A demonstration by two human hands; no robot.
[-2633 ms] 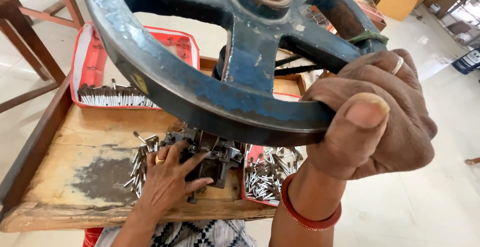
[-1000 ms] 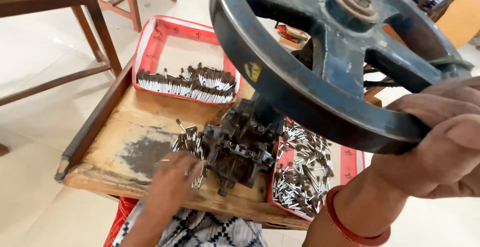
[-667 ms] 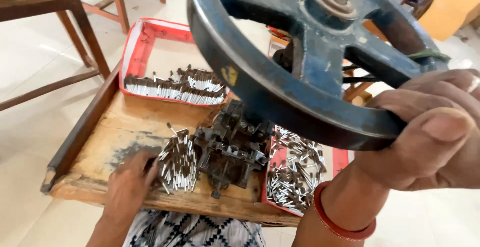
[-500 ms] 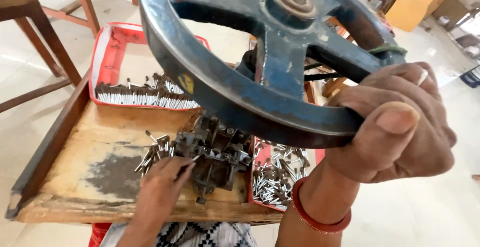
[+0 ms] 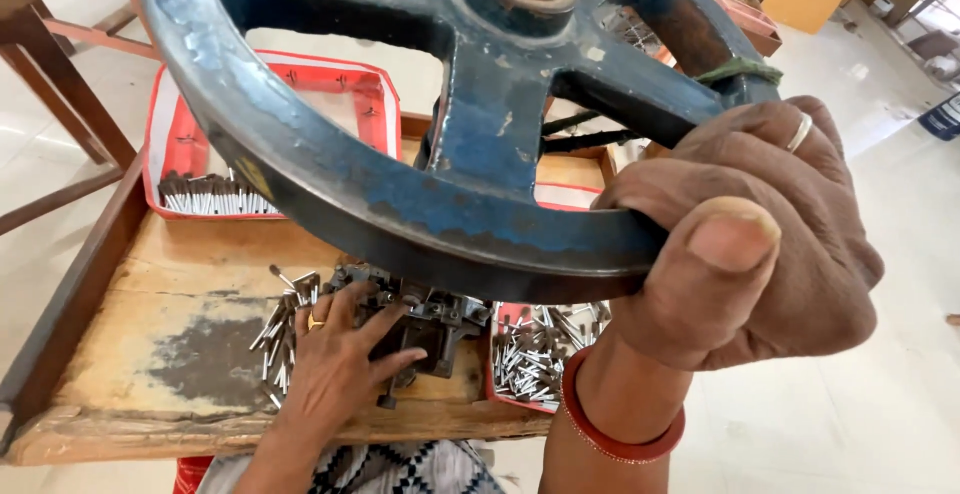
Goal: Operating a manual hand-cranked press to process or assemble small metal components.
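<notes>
A large dark blue iron handwheel (image 5: 450, 154) fills the upper view. My right hand (image 5: 750, 244) is shut on its rim at the right, thumb on top; it wears a ring and a red bangle. Below the wheel a small dark metal press mechanism (image 5: 430, 314) sits on a worn wooden tray table (image 5: 170, 354). My left hand (image 5: 335, 364) rests with fingers spread against the mechanism's left side, touching a loose pile of small metal pins (image 5: 280, 324). I cannot tell whether its fingers pinch a pin.
A red tray (image 5: 180, 144) at the back left holds a row of silver-tipped pieces. A second red tray (image 5: 530, 354) to the right of the mechanism holds several loose pins. Wooden furniture legs (image 5: 60, 84) stand at the far left on a pale floor.
My left hand moved out to the pin pile and came back against the mechanism. My right hand stays on the wheel rim. The view swung left, then back and closer.
</notes>
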